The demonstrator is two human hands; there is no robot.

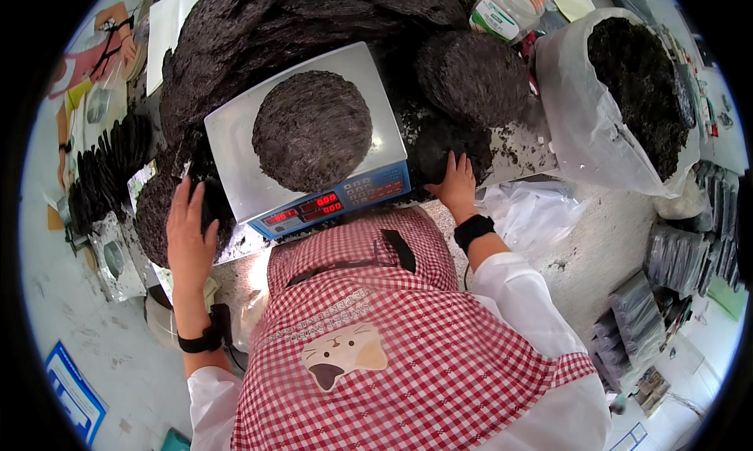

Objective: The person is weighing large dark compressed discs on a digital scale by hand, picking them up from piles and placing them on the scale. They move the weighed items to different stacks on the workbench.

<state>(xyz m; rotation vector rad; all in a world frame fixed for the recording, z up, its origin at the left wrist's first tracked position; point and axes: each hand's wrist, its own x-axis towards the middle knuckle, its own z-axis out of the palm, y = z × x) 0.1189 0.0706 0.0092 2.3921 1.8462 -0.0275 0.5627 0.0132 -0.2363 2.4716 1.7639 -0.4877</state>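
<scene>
In the head view, a round dried-seaweed cake [312,131] lies flat on the steel pan of a blue digital scale [386,137], whose display glows red. The left hand [190,230] is at the scale's left side, fingers stretched out and grasping nothing, over another dark cake [155,223]; whether it touches that cake I cannot tell. The right hand [457,188] is just beside the scale's right side, fingers released and spread, their tips at a flat dark seaweed piece [437,149]. Beyond the scale rises a heap of seaweed cakes [314,8], with one more cake [474,78] to its right. A large translucent plastic bag [571,110] stands open at the right, packed with loose dark seaweed [634,86]. Near it a clear plastic jar [496,20] with an orange top leans over, its contents unclear. A crumpled clear bag [537,212] lies near the right wrist.
</scene>
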